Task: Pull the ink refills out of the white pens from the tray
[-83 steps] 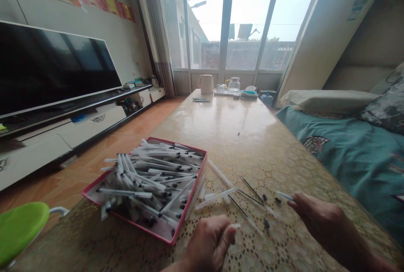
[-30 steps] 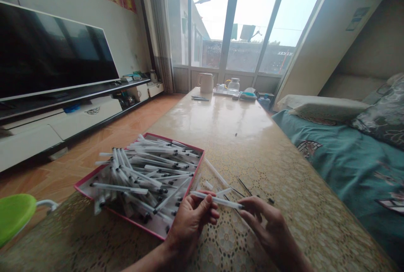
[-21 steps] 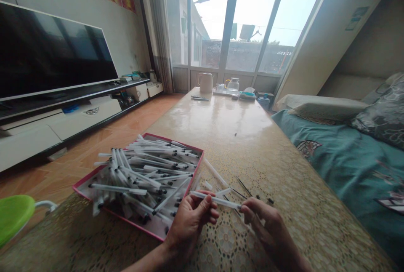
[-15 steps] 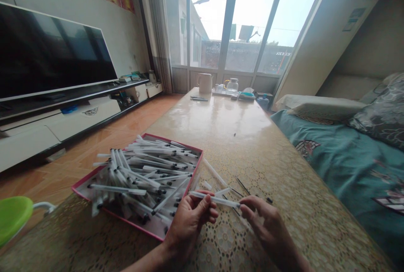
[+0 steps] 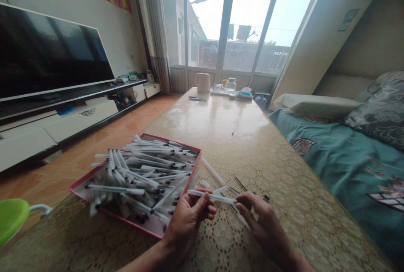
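Note:
A white pen with a translucent barrel is held nearly level above the table, between my two hands. My left hand is closed on its left part, thumb on top. At its right end my right hand pinches with thumb and fingers, hiding the tip. To the left, a shallow pink-edged box holds a heap of similar pens with dark ends. Beyond my hands lie a loose white barrel, a short white cap-like piece and thin dark refills.
The long patterned table runs toward the window. A pitcher, a glass pot and a tissue pack stand at its far end. A green stool is at left, a teal-covered bed or sofa at right.
My right hand has moved slightly inward along the pen's right end, and less of that end shows. My left hand keeps its hold. The whole view has shifted a little.

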### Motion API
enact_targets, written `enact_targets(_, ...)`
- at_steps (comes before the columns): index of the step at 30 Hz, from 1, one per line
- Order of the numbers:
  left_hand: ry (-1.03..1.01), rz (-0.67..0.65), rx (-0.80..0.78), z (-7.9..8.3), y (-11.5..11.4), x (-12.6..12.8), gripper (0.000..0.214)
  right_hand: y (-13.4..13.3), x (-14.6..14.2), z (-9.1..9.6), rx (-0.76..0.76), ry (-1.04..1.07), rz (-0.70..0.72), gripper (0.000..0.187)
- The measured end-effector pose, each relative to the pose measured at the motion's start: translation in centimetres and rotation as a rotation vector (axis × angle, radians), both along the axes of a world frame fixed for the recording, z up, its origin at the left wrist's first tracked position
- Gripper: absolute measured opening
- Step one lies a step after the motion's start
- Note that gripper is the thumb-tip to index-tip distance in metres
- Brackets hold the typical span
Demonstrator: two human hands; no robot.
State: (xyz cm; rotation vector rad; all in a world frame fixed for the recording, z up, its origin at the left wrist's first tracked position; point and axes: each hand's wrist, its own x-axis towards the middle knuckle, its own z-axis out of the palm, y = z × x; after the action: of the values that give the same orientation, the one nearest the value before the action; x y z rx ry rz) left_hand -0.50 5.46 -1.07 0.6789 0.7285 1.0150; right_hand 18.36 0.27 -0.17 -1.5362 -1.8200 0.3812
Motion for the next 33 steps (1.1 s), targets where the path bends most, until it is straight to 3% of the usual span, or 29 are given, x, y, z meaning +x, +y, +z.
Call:
enact_targets(6, 0.001, 0.005, 0.002, 0.4, 0.0, 0.1, 0.03, 0.3, 0.1, -0.3, 0.007, -0.065, 0.018, 0.033)
enact_targets(11, -0.009, 0.0, 0.01, 0.1, 0.2, 0.1, 0.026, 0.2, 0.0, -0.3, -0.006, 0.0, -0.016, 0.02)
enact_targets(16, 0.0, -0.003, 0.017, -0.1, 0.1, 0.0, 0.027, 0.2, 0.1, -0.2, 0.001, -0.056, 0.023, 0.029)
enact_targets(20, -0.006, -0.001, 0.021, -0.3, 0.2, 0.0, 0.026, 0.2, 0.1, -0.3, -0.003, -0.007, -0.007, 0.016)
enact_targets(25, 0.0, 0.002, 0.014, -0.5, 0.3, 0.0, 0.028, 0.4, 0.2, -0.6, 0.049, -0.068, 0.013, 0.03)
enact_targets(28, 0.001, -0.004, 0.015, -0.6, 0.4, -0.1, 0.027, 0.4, 0.3, -0.8, 0.032, -0.006, 0.004, 0.018)
enact_targets(33, -0.008, -0.007, 0.021, -0.5, 0.3, 0.0, 0.024, 0.4, 0.2, -0.7, 0.036, -0.035, 0.015, 0.027)
